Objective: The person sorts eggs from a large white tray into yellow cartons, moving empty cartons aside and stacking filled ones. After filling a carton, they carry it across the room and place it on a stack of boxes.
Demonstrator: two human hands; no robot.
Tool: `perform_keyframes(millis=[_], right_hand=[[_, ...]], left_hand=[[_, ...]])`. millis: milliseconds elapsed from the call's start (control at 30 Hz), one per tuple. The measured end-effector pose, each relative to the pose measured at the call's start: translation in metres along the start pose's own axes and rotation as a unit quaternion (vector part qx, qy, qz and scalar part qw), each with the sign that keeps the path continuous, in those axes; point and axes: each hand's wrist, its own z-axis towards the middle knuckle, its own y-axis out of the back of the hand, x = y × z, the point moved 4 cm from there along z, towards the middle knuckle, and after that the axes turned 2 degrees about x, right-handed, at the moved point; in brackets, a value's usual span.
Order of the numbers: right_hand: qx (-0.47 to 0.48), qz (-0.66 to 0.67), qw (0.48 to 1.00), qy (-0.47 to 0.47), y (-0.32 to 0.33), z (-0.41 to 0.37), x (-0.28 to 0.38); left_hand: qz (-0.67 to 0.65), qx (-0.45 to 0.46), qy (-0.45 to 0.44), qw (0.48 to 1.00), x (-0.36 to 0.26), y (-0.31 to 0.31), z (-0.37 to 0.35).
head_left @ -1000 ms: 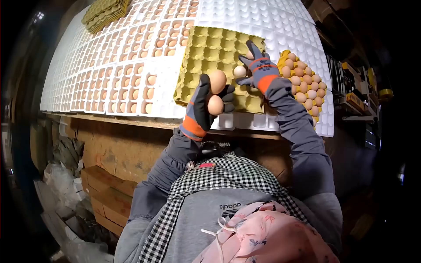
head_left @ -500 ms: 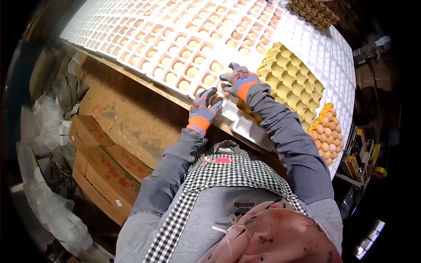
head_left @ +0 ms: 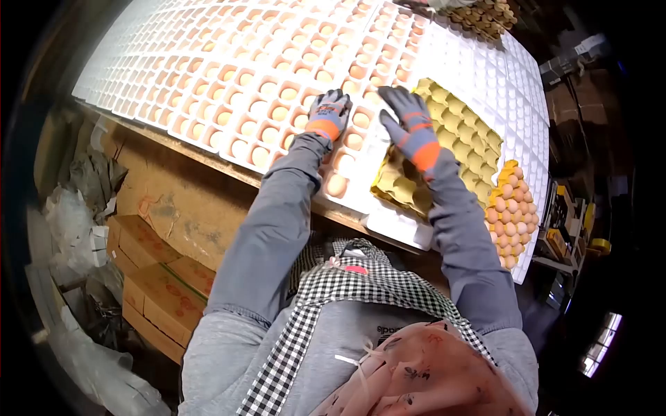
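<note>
Left hand [head_left: 329,114], twelve o'clock, over eggs [head_left: 279,113]; grip cannot be told. Right hand [head_left: 412,130], one o'clock, fingers spread, nothing visibly held; yellow tray [head_left: 469,132], two o'clock.

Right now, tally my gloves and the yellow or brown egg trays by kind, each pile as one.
Gloves: 2 (left glove, right glove)
Bare yellow tray, no eggs seen in it: 1
Filled yellow tray: 1
Brown pile: 1
Total: 5
</note>
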Motion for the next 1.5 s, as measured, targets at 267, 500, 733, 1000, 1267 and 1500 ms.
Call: perform_keyframes(millis=[267, 500, 733, 1000, 1267, 1500], right_hand=[[0.129, -0.189, 0.970, -0.082, 0.077, -0.219, -0.006], [-0.043, -0.037, 0.993, -0.105, 0.113, -0.185, 0.001], [-0.153, -0.051, 0.983, 0.089, 0.086, 0.090, 0.049], [-0.118, -0.151, 0.971, -0.144, 0.030, 0.478, 0.124], [-0.172, 0.300, 0.885, 0.310, 0.006, 0.533, 0.217], [0.091, 0.393, 0.912, 0.078, -0.083, 0.160, 0.153]], left_hand=[[-0.085, -0.004, -0.091, 0.992, -0.043, 0.028, -0.174], [-0.087, -0.043, -0.105, 0.990, -0.048, 0.033, -0.188], [-0.044, -0.006, -0.208, 0.977, -0.007, 0.065, -0.136], [-0.058, -0.139, 0.071, 0.986, 0.131, 0.106, -0.073], [-0.090, -0.154, 0.054, 0.983, 0.135, 0.114, -0.070], [-0.055, -0.087, 0.065, 0.993, 0.142, 0.093, -0.075]])
